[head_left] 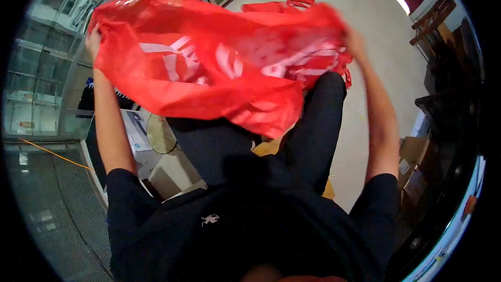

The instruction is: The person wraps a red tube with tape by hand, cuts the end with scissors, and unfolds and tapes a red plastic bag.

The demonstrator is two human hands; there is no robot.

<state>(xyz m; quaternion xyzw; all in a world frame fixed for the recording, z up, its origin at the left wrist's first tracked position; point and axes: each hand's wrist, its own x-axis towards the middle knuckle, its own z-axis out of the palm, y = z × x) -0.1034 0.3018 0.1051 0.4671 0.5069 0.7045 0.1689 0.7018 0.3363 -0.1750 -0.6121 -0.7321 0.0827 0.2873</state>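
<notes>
A large red plastic bag point(209, 57) with white printing stretches between my two hands above my knees. At its left edge my left hand point(94, 45) is closed on the plastic, its fingers partly behind it. My right hand point(356, 47) grips the right end; motion blurs it and the bag hides most of its fingers. The lower edge of the bag hangs loose over my lap. Beyond it, more red material with strap-like loops point(300, 3) shows against the floor.
Glass cabinets point(39, 83) stand on the left. A white box point(134, 129) and a round-topped object point(160, 134) are by my left leg. Cardboard boxes point(412, 157) and a dark wooden chair point(433, 18) are on the right. An orange cord point(57, 154) runs at the left.
</notes>
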